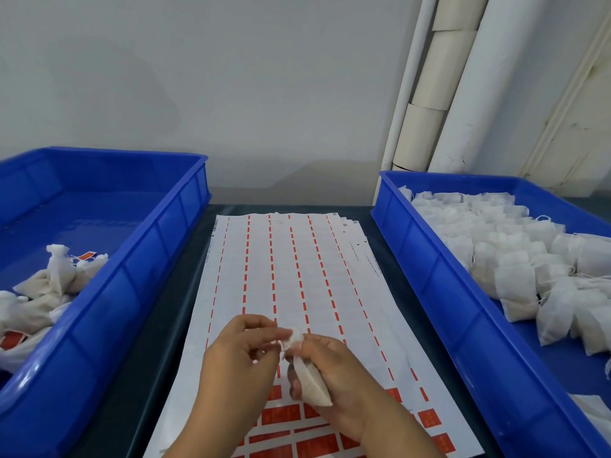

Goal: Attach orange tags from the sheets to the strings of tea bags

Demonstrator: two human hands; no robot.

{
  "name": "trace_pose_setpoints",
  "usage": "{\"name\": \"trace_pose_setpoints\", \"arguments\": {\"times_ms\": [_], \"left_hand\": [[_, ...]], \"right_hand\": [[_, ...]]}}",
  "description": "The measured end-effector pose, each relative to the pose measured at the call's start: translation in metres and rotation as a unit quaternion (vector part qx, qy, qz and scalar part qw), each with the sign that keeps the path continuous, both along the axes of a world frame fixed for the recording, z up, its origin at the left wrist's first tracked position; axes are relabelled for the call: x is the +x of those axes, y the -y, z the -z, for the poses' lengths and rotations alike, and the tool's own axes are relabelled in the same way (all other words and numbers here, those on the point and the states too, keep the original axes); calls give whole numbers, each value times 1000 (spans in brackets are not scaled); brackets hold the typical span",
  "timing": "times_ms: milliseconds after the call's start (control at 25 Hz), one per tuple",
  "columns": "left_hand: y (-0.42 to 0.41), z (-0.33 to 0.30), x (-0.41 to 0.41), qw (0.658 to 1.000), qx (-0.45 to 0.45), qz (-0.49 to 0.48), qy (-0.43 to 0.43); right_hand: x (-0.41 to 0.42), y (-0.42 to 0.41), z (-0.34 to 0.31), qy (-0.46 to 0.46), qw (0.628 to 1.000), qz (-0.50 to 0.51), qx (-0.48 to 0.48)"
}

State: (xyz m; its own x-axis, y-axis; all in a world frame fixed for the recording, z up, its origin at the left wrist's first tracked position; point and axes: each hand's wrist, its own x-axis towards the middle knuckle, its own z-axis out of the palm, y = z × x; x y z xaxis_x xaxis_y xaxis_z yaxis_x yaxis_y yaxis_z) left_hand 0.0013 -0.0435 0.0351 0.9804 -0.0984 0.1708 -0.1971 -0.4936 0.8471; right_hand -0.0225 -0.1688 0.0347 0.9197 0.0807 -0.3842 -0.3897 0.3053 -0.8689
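A white tea bag (312,386) is gripped in my right hand (334,378) above the near end of the tag sheets (297,276). My left hand (238,361) pinches the bag's gathered top and string at about the middle of the frame. Orange tags (281,414) remain on the sheet only near its front edge; further back the sheet shows just thin orange strips. The stack of sheets lies on the dark table between two blue bins.
A blue bin (109,279) on the left holds a few tea bags with orange tags (49,289). A blue bin (426,259) on the right is filled with several untagged white tea bags (509,256). A grey wall and white pipes (463,87) stand behind.
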Motion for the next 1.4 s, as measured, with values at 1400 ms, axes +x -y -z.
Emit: {"name": "trace_pose_setpoints", "arguments": {"times_ms": [1400], "left_hand": [[-6, -17, 16, 966, 210, 61, 136]], "right_hand": [[-12, 38, -7, 86, 964, -109, -228]]}}
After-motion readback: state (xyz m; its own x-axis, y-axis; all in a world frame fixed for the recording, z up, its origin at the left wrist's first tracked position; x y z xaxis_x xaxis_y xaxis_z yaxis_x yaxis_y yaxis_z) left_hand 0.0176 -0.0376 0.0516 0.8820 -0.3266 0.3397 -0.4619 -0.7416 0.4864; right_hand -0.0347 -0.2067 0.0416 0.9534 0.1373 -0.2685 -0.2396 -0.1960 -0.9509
